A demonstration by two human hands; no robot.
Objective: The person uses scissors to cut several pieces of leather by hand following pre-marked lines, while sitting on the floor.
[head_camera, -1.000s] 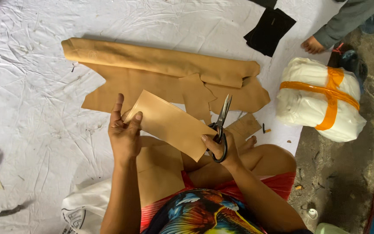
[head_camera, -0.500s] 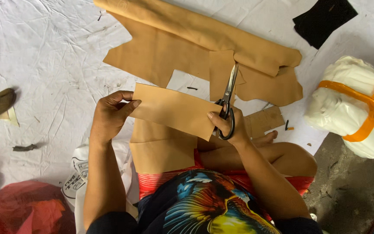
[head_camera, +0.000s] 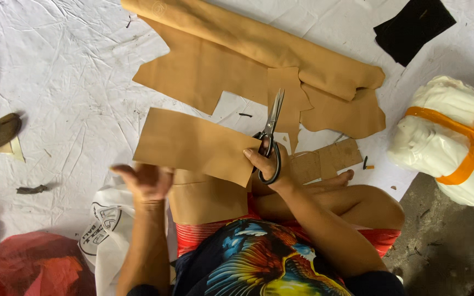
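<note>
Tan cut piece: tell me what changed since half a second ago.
The left hand let go of the tan cut piece and now sits open below its left edge. The right hand keeps the scissors and now pinches the piece's right end.

Cut sheet (head_camera: 193, 145) lies left of scissors (head_camera: 270, 134) (rolled material (head_camera: 259, 46) behind).

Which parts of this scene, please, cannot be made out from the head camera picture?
- Left hand: blurred; whether it touches the cut tan piece cannot be told.
- Right hand: its fingers hide the scissors handles.
- White bundle: cut off by the right edge.
- Red bag: cut off by the bottom edge.
</note>
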